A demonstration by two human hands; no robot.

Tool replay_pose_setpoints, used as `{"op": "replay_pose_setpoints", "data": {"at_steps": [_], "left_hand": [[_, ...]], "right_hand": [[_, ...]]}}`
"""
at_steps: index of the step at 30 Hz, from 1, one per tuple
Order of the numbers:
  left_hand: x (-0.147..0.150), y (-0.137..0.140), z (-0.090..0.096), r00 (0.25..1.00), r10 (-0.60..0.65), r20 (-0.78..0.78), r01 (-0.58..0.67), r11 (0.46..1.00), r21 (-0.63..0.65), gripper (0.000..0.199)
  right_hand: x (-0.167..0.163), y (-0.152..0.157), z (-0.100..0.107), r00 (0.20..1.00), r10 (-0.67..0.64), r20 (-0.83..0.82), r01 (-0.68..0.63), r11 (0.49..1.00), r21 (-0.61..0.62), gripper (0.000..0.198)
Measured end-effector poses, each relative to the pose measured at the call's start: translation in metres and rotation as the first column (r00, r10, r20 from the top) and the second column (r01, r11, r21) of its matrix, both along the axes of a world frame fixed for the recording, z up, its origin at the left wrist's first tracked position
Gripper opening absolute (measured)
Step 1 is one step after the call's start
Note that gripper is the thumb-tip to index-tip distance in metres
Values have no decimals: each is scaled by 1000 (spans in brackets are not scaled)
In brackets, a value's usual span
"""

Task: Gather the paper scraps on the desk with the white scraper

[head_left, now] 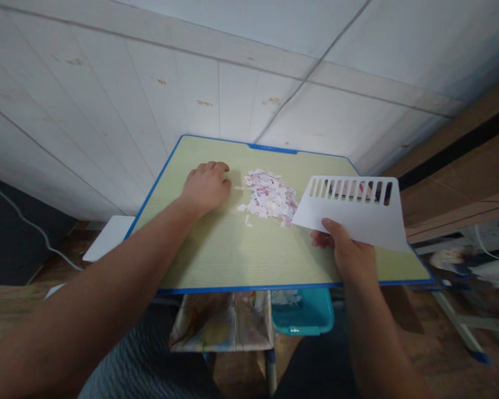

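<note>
A heap of torn paper scraps, white with pinkish bits, lies in the middle of the pale yellow tabletop. To its left, my left hand rests on the table, fingers a little bent and apart, holding nothing. My right hand grips the lower edge of a flat white plastic panel with a row of slots along its top. The panel is tilted above the right side of the table, and its left corner reaches the edge of the heap. Some right fingers are hidden behind it.
A teal plastic bin with some white scraps inside stands below the table's front edge. Beside it hangs a patterned fabric holder. A white panelled wall rises behind the table, with a grey cable running along it.
</note>
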State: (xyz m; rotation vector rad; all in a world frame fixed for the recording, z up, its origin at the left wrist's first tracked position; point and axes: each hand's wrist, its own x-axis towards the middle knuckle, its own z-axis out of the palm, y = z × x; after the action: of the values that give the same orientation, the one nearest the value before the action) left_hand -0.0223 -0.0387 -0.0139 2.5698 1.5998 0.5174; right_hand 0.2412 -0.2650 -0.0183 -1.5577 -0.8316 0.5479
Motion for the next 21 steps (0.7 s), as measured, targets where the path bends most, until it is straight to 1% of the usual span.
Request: {"op": "replay_pose_setpoints", "data": {"at_steps": [5,7,10,13,15,17,19,21], "left_hand": [[3,1,-3,999,-49,-19,49,999,17,48],[2,2,-4,999,-44,-14,44,999,18,48],[1,3,-6,999,-46,-8,46,999,22,49],[0,4,-7,998,-63,-16,64,997,31,49],[-1,4,-8,997,-70,-12,70,997,31,49],[-2,5,-7,997,-74,-2,74,997,25,49],[-3,6,-7,997,-79,-5,80,997,17,50],[-5,7,-7,996,-86,-15,86,996,16,49]], "right_hand": [[-5,1,0,999,-37,35,37,999,-6,21],[-3,0,2,998,-14,58,14,1000,-3,20],[8,2,15,988,101,113,-101,995,-4,23],[30,17,35,951,216,220,-220,976,-8,27],[46,34,48,891,350,287,-345,936,-71,34],[62,52,56,837,459,298,-453,887,-93,43],[74,66,58,774,562,292,-555,824,-114,46],[83,74,57,721,635,277,-624,769,-139,48]]}}
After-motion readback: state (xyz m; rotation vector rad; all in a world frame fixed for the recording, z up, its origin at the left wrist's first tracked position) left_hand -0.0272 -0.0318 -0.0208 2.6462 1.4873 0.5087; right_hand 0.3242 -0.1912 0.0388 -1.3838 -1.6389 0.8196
